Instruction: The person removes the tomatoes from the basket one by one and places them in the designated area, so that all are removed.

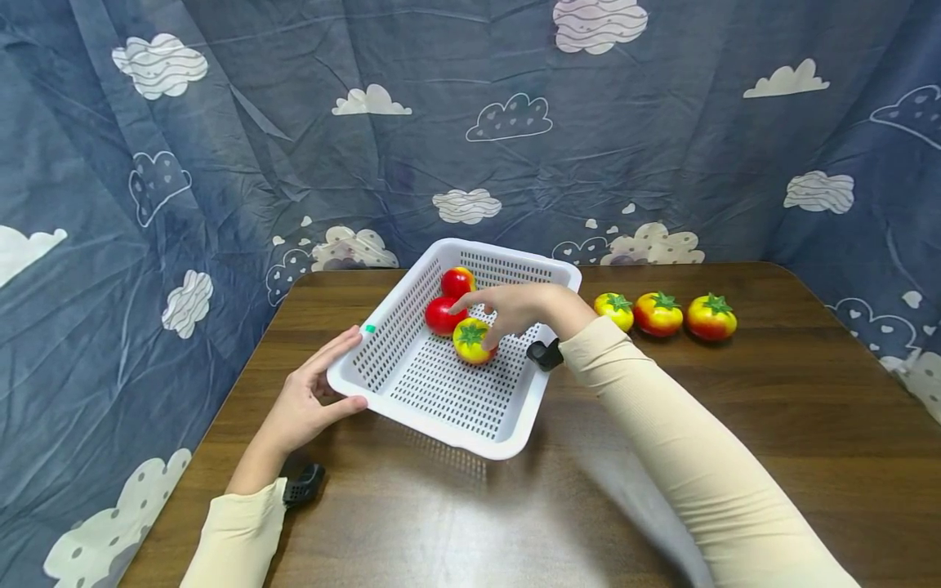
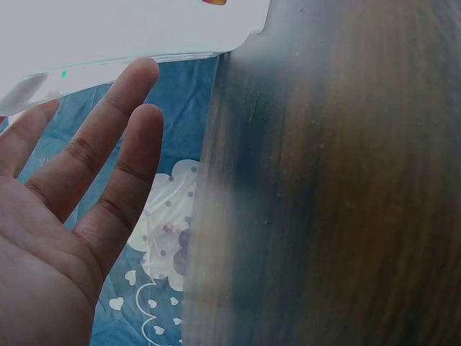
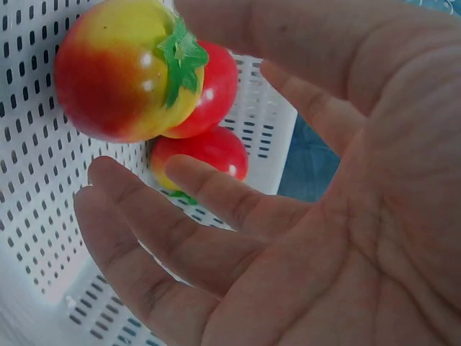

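Note:
A white plastic basket point(image 1: 456, 441) with slotted walls stands turned at an angle on the table. My left hand point(image 1: 301, 404) grips its near left corner, thumb at the front rim and fingers along the left side. In the left wrist view the fingertips point(image 2: 140, 76) meet the basket's edge. Inside lie two red tomatoes point(image 1: 443, 317) and a yellow-red tomato point(image 1: 470, 339) with a green leafy top. My right hand point(image 1: 515, 309) reaches over the right rim, above these tomatoes. Its fingers are spread around the yellow-red one, and its palm holds nothing in the right wrist view.
Three yellow-red tomatoes stand in a row right of the basket: one near the right wrist point(image 1: 613, 310), a middle tomato point(image 1: 657, 314) and a right tomato point(image 1: 711, 317). The brown wooden table point(image 1: 772, 392) ends at a blue cloud-print curtain point(image 1: 456, 147).

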{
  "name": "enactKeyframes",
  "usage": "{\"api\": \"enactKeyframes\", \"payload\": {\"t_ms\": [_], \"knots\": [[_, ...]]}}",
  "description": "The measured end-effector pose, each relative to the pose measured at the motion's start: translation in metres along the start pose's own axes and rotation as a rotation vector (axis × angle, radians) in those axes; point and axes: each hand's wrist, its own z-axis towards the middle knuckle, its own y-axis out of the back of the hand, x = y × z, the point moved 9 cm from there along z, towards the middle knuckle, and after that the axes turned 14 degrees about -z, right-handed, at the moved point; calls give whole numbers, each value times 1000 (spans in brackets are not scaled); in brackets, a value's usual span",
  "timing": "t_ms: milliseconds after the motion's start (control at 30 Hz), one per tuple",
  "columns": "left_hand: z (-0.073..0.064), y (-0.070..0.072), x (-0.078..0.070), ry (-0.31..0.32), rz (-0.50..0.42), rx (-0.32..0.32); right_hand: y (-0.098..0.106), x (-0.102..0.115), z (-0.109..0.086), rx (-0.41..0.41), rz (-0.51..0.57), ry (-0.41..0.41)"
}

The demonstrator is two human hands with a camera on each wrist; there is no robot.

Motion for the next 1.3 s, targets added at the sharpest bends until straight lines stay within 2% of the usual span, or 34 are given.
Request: {"api": "enactKeyframes", "payload": {"t_ms": [400, 867, 1300], "knots": [[1, 0, 1, 18, -7, -2, -9, 6, 8, 45, 19, -19], [0, 0, 3, 32, 1, 4, -16, 20, 20, 41, -54, 39], [0, 0, 1, 48, 11, 3, -24, 22, 26, 73, -24, -4]]}}
